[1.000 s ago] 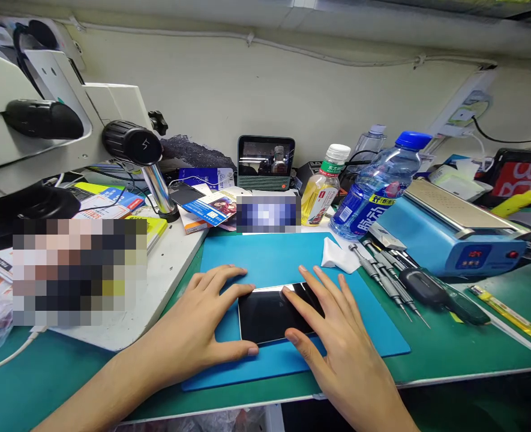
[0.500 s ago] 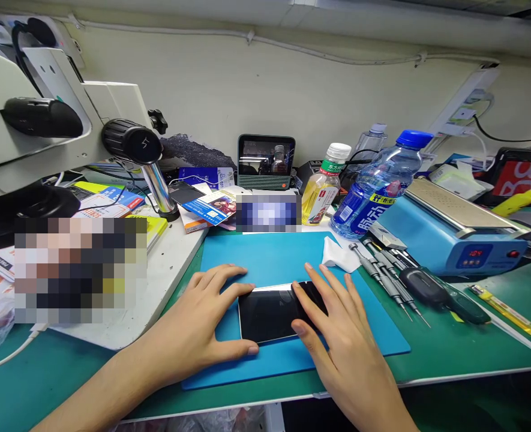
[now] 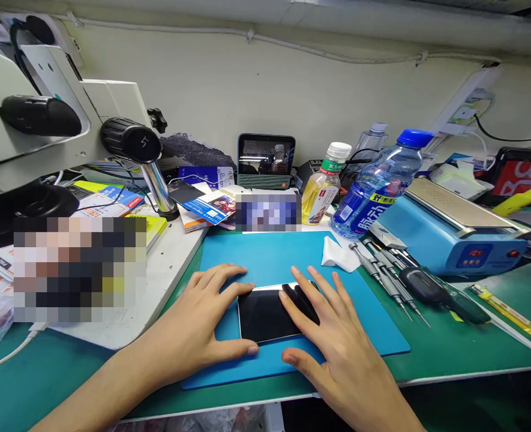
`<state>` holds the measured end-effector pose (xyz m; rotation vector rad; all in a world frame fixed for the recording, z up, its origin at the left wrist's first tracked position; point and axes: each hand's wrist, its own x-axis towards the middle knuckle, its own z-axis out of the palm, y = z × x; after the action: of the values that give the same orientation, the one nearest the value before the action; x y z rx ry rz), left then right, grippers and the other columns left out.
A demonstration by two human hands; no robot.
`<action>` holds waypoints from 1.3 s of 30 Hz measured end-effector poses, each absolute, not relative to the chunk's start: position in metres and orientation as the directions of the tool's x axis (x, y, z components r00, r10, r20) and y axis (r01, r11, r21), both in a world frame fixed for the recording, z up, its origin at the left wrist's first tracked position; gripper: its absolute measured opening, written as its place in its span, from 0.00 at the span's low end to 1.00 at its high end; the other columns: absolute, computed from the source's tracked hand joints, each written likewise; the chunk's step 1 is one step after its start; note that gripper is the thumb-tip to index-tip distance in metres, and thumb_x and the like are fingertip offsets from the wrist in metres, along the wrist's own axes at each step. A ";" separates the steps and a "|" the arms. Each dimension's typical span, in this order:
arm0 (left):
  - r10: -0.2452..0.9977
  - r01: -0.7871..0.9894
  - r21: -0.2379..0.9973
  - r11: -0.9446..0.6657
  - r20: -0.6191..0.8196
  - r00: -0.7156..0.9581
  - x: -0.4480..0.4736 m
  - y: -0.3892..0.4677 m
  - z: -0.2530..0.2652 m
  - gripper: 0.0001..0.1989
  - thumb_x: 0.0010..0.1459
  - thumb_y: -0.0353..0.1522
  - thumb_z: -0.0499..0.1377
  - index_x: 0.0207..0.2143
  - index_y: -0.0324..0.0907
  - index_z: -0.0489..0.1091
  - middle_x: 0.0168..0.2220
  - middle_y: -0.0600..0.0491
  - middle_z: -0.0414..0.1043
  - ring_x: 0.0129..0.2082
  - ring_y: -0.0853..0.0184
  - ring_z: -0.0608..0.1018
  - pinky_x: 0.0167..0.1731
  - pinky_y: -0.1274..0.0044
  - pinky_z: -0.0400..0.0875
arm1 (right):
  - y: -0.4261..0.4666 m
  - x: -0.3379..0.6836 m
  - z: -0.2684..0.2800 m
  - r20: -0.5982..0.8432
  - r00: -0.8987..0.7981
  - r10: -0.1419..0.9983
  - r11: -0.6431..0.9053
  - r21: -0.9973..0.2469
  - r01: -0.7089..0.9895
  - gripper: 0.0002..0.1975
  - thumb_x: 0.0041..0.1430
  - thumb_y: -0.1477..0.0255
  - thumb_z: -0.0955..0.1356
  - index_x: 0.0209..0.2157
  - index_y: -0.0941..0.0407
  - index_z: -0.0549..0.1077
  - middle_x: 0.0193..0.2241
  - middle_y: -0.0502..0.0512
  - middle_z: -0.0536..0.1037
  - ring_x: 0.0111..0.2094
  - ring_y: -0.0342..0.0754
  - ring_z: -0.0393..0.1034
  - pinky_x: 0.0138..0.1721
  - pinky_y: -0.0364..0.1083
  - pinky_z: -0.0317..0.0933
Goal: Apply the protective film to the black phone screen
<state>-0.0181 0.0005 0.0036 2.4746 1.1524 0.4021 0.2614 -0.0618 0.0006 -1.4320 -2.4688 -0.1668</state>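
Observation:
A smartphone [image 3: 265, 315] with a dark, glossy screen lies sideways on the blue work mat [image 3: 265, 252]. My left hand [image 3: 215, 318] brackets its left end, the thumb at the near edge and the index finger at the far corner, steadying it. Over the right half of the screen is my right hand [image 3: 335, 336], fingers spread and stretched out, the thumb off the near edge. The index fingertip is at or just above the glass; whether it touches, I cannot tell. Part of the phone's right end is hidden under the right hand.
Right of the mat lie a white cloth [image 3: 339, 255], several screwdrivers [image 3: 384, 276] and a yellow cutter [image 3: 507, 311]. A blue heating plate machine [image 3: 463, 228] and bottles [image 3: 368, 192] stand behind. A microscope [image 3: 130, 141] on a white base [image 3: 157, 294] occupies the left.
My right hand has slid a little to the left across the screen, its fingers shifting with it. My left hand and the phone stay in place.

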 end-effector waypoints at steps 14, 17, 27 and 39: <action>0.779 0.674 0.450 -0.586 0.082 0.622 -0.019 0.001 0.003 0.34 0.62 0.53 0.66 0.66 0.57 0.64 0.72 0.50 0.57 0.70 0.44 0.62 0.65 0.49 0.62 | -0.064 0.261 0.000 0.304 -0.454 0.838 0.497 -0.079 0.864 0.34 0.70 0.50 0.66 0.71 0.47 0.64 0.78 0.54 0.47 0.76 0.66 0.44 0.72 0.72 0.47; 0.779 0.673 0.449 -0.588 0.090 0.621 -0.019 0.001 0.002 0.34 0.62 0.53 0.67 0.66 0.57 0.64 0.72 0.50 0.57 0.70 0.44 0.62 0.65 0.49 0.62 | -0.064 0.261 -0.001 0.305 -0.435 0.847 0.482 -0.095 0.871 0.33 0.70 0.50 0.66 0.71 0.46 0.64 0.78 0.52 0.47 0.76 0.66 0.44 0.72 0.72 0.47; 0.787 0.680 0.458 -0.572 0.073 0.613 -0.018 0.000 0.003 0.34 0.61 0.51 0.67 0.66 0.58 0.64 0.72 0.51 0.56 0.70 0.44 0.61 0.66 0.48 0.62 | -0.061 0.257 -0.007 0.351 -0.264 0.898 0.336 -0.160 0.928 0.24 0.77 0.58 0.60 0.70 0.41 0.65 0.77 0.49 0.50 0.76 0.65 0.46 0.70 0.75 0.52; 0.794 0.684 0.471 -0.557 0.061 0.604 -0.019 0.001 0.003 0.34 0.61 0.53 0.67 0.66 0.59 0.64 0.73 0.52 0.56 0.69 0.44 0.61 0.66 0.48 0.62 | -0.061 0.255 -0.007 0.403 -0.183 0.897 0.272 -0.176 0.946 0.23 0.77 0.59 0.59 0.67 0.45 0.70 0.75 0.51 0.58 0.76 0.65 0.48 0.69 0.73 0.56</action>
<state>-0.0189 0.0006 0.0028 2.4315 1.1824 0.3751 0.2545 -0.0609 -0.0073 -1.6621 -2.1230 -0.1564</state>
